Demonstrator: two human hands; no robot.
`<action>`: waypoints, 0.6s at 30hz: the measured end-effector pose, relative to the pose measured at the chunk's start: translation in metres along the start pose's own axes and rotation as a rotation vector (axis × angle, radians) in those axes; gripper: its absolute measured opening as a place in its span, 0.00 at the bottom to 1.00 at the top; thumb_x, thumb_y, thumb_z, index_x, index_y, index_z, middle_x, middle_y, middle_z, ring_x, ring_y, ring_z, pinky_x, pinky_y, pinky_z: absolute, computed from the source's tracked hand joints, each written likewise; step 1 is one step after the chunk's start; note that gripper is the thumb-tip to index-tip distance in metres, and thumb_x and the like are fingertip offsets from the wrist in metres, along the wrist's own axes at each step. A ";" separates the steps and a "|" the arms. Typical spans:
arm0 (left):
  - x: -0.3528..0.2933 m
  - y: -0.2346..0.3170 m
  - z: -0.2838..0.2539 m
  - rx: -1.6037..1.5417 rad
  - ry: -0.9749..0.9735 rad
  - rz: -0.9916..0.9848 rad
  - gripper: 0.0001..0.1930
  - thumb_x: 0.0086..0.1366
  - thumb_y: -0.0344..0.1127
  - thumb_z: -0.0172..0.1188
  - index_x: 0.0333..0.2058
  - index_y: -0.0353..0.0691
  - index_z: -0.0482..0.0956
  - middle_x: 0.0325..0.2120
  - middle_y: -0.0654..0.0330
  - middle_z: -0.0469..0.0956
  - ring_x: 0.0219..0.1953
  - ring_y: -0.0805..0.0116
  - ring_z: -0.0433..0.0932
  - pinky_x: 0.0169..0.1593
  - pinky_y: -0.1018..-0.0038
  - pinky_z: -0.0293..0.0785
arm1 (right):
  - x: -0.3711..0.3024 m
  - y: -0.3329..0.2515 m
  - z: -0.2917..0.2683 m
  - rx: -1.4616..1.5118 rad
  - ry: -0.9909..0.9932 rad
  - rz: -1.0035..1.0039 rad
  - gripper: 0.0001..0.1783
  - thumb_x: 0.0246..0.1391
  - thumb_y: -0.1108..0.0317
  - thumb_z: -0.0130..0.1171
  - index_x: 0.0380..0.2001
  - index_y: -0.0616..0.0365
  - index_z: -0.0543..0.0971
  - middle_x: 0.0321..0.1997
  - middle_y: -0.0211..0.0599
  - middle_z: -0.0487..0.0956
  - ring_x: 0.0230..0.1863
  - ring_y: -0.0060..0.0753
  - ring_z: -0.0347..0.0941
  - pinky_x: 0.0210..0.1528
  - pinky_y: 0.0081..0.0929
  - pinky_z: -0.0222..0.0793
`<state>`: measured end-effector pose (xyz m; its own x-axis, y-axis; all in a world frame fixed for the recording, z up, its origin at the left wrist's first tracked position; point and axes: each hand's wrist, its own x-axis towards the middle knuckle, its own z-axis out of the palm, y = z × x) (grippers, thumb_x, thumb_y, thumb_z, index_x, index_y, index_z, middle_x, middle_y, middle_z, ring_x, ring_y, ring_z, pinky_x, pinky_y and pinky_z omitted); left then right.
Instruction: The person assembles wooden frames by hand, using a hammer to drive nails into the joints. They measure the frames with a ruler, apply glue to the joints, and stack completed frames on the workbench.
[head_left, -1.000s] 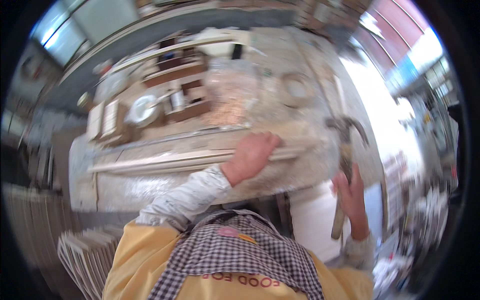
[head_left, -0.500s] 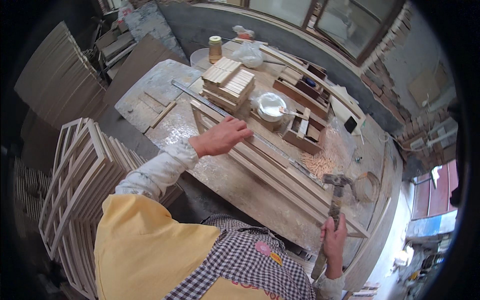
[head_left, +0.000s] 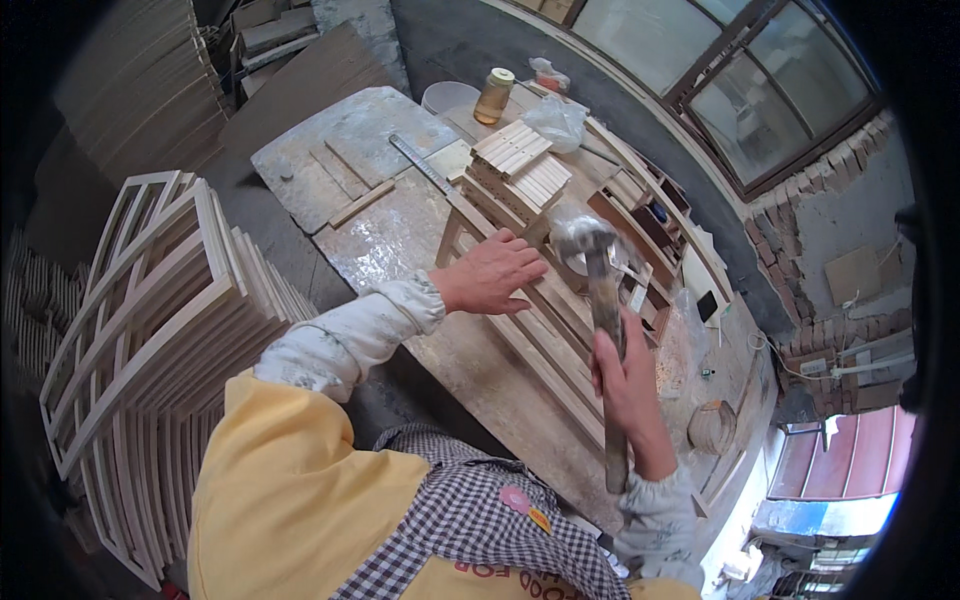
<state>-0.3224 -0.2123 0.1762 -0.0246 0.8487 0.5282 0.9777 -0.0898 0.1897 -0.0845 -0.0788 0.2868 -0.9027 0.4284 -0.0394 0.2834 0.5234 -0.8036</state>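
Observation:
A long, narrow wooden frame (head_left: 548, 372) of pale rails lies across the table. My left hand (head_left: 492, 274) rests on its rails toward the far left end, palm down, fingers stretched and thumb apart. My right hand (head_left: 630, 385) is wrapped round the handle of a hammer (head_left: 604, 295). The hammer is raised above the frame, its blurred metal head upward, and it covers part of the frame's right side. Behind the hammer head, a white tub is mostly hidden. Stacked short wood blocks (head_left: 520, 170) sit just beyond my left hand.
A tall stack of slatted wooden frames (head_left: 150, 330) stands at the left. On the table (head_left: 385, 130) are a metal ruler (head_left: 420, 163), a lidded jar (head_left: 494, 96), a plastic bag (head_left: 556, 122), wooden boxes (head_left: 630, 222), a heap of small dowels (head_left: 677, 362) and a tape roll (head_left: 712, 427).
My right hand has lifted the hammer up and leftward, from beside the frame's near right end to above it. My left hand stays on the frame. The whole view has shifted and turned.

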 end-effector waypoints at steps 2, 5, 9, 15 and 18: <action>0.000 0.000 0.004 0.017 0.022 -0.013 0.28 0.51 0.50 0.74 0.45 0.41 0.74 0.37 0.61 0.72 0.43 0.62 0.72 0.51 0.64 0.65 | 0.033 -0.027 0.010 -0.060 0.026 -0.074 0.27 0.69 0.61 0.52 0.65 0.60 0.64 0.24 0.41 0.76 0.23 0.30 0.75 0.28 0.31 0.70; 0.000 0.000 0.009 0.063 0.018 -0.023 0.31 0.45 0.51 0.75 0.45 0.42 0.77 0.35 0.62 0.73 0.42 0.64 0.73 0.49 0.66 0.65 | 0.072 -0.068 0.038 -0.083 0.071 -0.128 0.28 0.68 0.60 0.52 0.65 0.60 0.63 0.27 0.51 0.79 0.28 0.46 0.79 0.34 0.40 0.73; -0.007 -0.005 0.030 0.002 0.455 0.044 0.22 0.55 0.37 0.67 0.48 0.37 0.77 0.46 0.55 0.77 0.54 0.55 0.75 0.62 0.58 0.67 | 0.105 -0.045 0.083 -0.414 -0.143 -0.150 0.28 0.67 0.59 0.53 0.63 0.61 0.64 0.36 0.67 0.81 0.42 0.72 0.78 0.45 0.55 0.72; -0.014 -0.009 0.039 0.002 0.274 -0.020 0.21 0.52 0.32 0.64 0.48 0.38 0.77 0.47 0.53 0.77 0.54 0.52 0.75 0.62 0.54 0.67 | 0.107 -0.070 0.073 -0.310 -0.109 -0.231 0.25 0.67 0.59 0.53 0.61 0.63 0.66 0.41 0.70 0.80 0.45 0.72 0.77 0.48 0.54 0.72; -0.008 -0.013 0.048 -0.071 0.243 -0.012 0.21 0.51 0.32 0.65 0.46 0.40 0.77 0.45 0.54 0.77 0.51 0.52 0.75 0.58 0.56 0.69 | 0.101 -0.087 0.078 -0.124 0.076 -0.187 0.25 0.67 0.59 0.54 0.59 0.65 0.65 0.39 0.69 0.80 0.44 0.71 0.78 0.46 0.54 0.72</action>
<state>-0.3250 -0.1929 0.1302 -0.0935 0.7006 0.7074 0.9602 -0.1244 0.2501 -0.2258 -0.1385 0.3059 -0.9177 0.3671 0.1520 0.1551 0.6831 -0.7137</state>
